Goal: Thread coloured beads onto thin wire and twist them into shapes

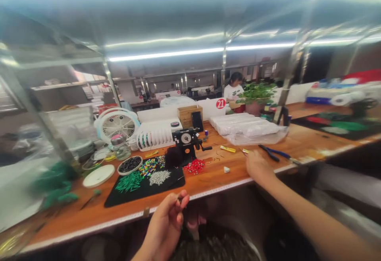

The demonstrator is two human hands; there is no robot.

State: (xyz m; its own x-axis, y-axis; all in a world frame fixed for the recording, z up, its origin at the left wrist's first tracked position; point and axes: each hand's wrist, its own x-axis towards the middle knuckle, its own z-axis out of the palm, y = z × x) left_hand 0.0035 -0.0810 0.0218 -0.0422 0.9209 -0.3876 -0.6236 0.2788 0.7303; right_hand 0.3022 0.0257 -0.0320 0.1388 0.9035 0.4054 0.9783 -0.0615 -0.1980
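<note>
My left hand (168,219) is raised in front of the bench edge, its fingers pinched on a thin small item that I cannot make out. My right hand (258,166) reaches out over the wooden bench (226,173), its fingers hidden behind the back of the hand, next to a small tool with yellow handles (228,148) and blue-handled pliers (275,153). A black mat (172,185) holds piles of green tubes (129,181), silver beads (160,177) and mixed coloured beads (150,166). Red beads (195,166) lie beside it.
A black dial machine (187,142) stands behind the mat. A bowl of dark beads (130,165), a white lid (98,175), a small fan (117,124), a white rack (154,137), a cardboard box (187,115) and plastic bags (250,128) crowd the bench. Another person (233,86) sits far behind.
</note>
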